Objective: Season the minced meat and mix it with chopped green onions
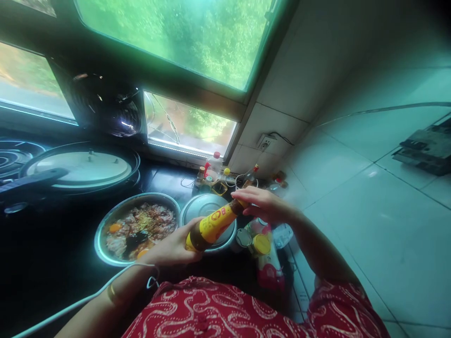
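Observation:
My left hand (pixel 176 244) is closed around the lower part of a sauce bottle (pixel 215 226) with a yellow label. The bottle lies tilted, its neck up to the right. At the neck, the fingers of my right hand (pixel 260 203) are closed over the cap, which they mostly hide. Left of the bottle stands a metal bowl (pixel 99 244) of minced meat (pixel 155 217), with egg yolks, a dark liquid and chopped yellowish bits on top. Behind the bottle is a round metal lid (pixel 200 206), partly covered by it.
A lidded pan (pixel 81 169) sits on the stove at the left. Several seasoning bottles (pixel 214 164) line the back by the window. Jars, one with a yellow lid (pixel 261 244), stand at the right near the tiled wall (pixel 352 211). A white cable (pixel 88 298) runs to my left wrist.

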A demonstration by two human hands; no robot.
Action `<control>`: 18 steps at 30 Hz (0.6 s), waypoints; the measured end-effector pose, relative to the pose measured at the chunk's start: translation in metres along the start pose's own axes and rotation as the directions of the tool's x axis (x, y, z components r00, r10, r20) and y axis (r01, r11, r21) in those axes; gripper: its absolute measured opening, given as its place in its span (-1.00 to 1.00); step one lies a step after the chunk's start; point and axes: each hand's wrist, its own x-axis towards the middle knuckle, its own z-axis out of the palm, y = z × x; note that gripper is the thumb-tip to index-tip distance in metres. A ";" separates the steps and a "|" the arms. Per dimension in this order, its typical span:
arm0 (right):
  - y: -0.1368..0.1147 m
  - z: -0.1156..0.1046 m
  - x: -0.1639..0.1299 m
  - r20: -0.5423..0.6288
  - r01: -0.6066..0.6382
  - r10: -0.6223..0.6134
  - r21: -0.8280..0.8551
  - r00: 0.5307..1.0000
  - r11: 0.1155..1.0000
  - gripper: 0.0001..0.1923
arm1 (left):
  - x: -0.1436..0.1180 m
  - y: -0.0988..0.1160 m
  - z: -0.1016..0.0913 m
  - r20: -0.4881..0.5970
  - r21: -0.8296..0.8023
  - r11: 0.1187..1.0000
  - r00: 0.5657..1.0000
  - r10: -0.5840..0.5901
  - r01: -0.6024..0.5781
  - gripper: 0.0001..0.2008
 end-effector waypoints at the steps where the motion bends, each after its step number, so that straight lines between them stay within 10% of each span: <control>1: -0.001 -0.001 0.000 0.004 0.006 -0.006 -0.011 1.000 1.000 -0.53 | 0.001 0.000 -0.001 0.016 -0.022 1.000 1.000 -0.005 0.006 -0.18; 10: -0.006 -0.009 0.010 0.051 0.043 -0.044 0.028 0.998 0.999 -0.54 | 0.007 0.004 -0.012 0.251 -0.280 0.960 0.967 0.048 0.025 -0.29; 18: 0.002 0.001 0.011 0.094 -0.080 0.076 0.031 0.993 0.996 -0.53 | 0.009 0.002 -0.006 0.088 -0.083 0.997 0.996 0.002 0.006 -0.23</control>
